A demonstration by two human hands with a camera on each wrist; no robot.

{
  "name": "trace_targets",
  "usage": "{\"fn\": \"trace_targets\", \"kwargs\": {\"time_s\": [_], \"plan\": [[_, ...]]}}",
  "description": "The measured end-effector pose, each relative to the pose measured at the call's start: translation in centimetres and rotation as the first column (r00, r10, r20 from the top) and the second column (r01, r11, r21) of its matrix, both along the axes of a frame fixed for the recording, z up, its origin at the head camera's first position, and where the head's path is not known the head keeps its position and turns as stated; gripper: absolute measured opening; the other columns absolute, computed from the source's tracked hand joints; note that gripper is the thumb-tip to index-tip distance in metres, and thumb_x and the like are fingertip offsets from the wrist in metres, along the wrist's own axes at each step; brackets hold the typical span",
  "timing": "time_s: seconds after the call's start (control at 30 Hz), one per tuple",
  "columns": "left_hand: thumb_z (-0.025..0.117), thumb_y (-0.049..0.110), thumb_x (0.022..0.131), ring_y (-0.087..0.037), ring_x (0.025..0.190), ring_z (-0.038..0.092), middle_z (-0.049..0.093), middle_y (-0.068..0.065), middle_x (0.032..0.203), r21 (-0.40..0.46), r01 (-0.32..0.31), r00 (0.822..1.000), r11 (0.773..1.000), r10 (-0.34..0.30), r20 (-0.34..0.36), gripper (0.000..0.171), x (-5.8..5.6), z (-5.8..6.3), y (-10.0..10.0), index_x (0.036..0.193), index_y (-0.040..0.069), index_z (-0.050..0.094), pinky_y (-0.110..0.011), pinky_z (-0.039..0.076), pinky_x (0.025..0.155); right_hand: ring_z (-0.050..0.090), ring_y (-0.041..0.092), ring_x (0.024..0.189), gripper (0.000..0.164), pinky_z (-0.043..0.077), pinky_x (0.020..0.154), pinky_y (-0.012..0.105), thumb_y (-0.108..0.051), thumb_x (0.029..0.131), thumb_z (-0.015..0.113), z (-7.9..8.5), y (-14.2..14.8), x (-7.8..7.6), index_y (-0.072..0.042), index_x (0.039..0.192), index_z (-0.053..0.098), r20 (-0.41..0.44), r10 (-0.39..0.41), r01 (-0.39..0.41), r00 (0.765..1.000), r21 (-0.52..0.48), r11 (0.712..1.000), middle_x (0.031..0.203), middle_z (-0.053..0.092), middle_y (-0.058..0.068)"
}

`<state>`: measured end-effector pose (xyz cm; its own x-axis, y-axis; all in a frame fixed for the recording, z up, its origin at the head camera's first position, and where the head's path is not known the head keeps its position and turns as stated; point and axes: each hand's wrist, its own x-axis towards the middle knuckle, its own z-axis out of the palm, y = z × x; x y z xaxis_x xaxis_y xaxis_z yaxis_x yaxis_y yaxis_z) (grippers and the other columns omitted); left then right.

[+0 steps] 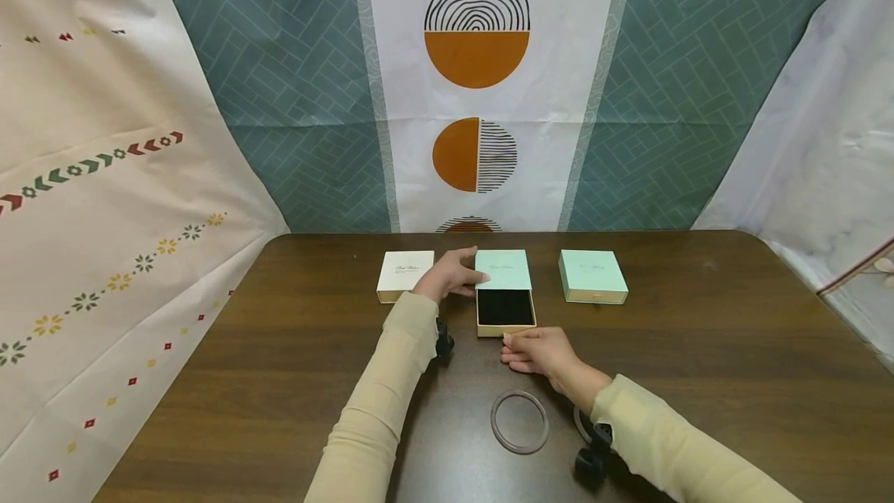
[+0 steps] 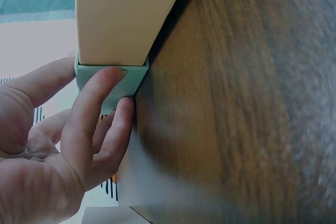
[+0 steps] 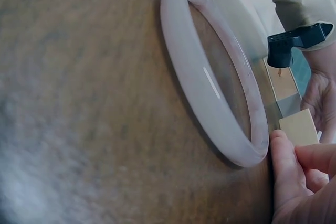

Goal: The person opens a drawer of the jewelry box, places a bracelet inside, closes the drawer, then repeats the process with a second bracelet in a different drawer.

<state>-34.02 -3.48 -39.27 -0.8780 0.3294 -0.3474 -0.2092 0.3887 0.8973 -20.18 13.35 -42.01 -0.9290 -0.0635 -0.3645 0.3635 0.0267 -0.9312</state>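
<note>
The middle mint green drawer box [image 1: 503,268] has its drawer [image 1: 506,330] pulled out toward the front, showing a black lining [image 1: 504,307]. My left hand [image 1: 452,276] grips the box's outer sleeve [image 2: 113,90] at its left side, thumb on top. At the drawer's front, my right hand [image 1: 541,352] pinches the edge or a pull tab; the fingertips partly hide the spot. A pale pinkish bangle [image 1: 497,429] lies on the table in front of the box. Another bangle [image 1: 580,424] is mostly hidden under my right wrist.
A white drawer box [image 1: 405,268] stands left of the middle box, partly behind my left hand. Another mint green box [image 1: 594,276], shut, stands to the right. All are on the brown wooden table [image 1: 279,379], with patterned cloths [image 1: 307,91] behind it.
</note>
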Motion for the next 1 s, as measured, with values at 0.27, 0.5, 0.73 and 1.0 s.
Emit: {"fn": "trace_targets", "kwargs": {"time_s": [0.27, 0.5, 0.73, 1.0], "plan": [[0.068, 0.007, 0.088, -0.029, 0.11, 0.062, 0.026, -0.017, 0.154, -0.008, -0.003, 1.0, 1.0, 0.003, -0.009, 0.078, 0.16, 0.03, -0.05, 0.152, 0.015, 0.025, -0.034, 0.058, 0.078, 0.068, 0.01, 0.066, 0.028, 0.058, 0.062, 0.023, -0.003, 0.091, 0.061, -0.06, -0.15, 0.38, 0.019, 0.108, 0.06, -0.01, -0.014, 0.014, 1.0, 0.006, 1.0, 0.077, 0.07, 0.01], [0.068, 0.006, 0.087, -0.03, 0.108, 0.063, 0.029, -0.018, 0.153, -0.006, -0.007, 1.0, 1.0, 0.007, -0.021, 0.078, 0.17, -0.1, -0.07, 0.152, 0.014, 0.026, -0.033, 0.059, 0.076, 0.068, 0.01, 0.067, 0.028, 0.059, 0.063, 0.024, -0.004, 0.092, 0.06, -0.17, 0.02, 0.64, 0.019, 0.108, 0.061, -0.018, 0.012, -0.011, 1.0, 0.025, 1.0, 0.077, 0.07, 0.009], [0.067, 0.004, 0.088, -0.033, 0.118, 0.056, 0.029, -0.022, 0.152, 0.03, -0.001, 1.0, 1.0, 0.001, -0.015, 0.078, 0.22, -0.04, -0.11, 0.152, 0.013, 0.023, -0.035, 0.058, 0.079, 0.068, 0.009, 0.065, 0.027, 0.058, 0.061, 0.023, -0.005, 0.091, 0.061, -0.24, -0.06, 0.76, 0.018, 0.106, 0.062, -0.037, 0.01, -0.008, 0.999, 0.05, 0.999, 0.077, 0.071, 0.011], [0.067, 0.004, 0.088, -0.033, 0.119, 0.056, 0.03, -0.021, 0.151, 0.034, -0.001, 1.0, 0.999, 0.002, -0.018, 0.079, 0.23, -0.07, -0.07, 0.152, 0.014, 0.023, -0.035, 0.058, 0.079, 0.068, 0.01, 0.065, 0.026, 0.058, 0.061, 0.023, -0.005, 0.091, 0.062, -0.21, -0.05, 0.79, 0.017, 0.105, 0.063, -0.039, 0.006, -0.004, 0.999, 0.061, 0.998, 0.077, 0.071, 0.011]]}}
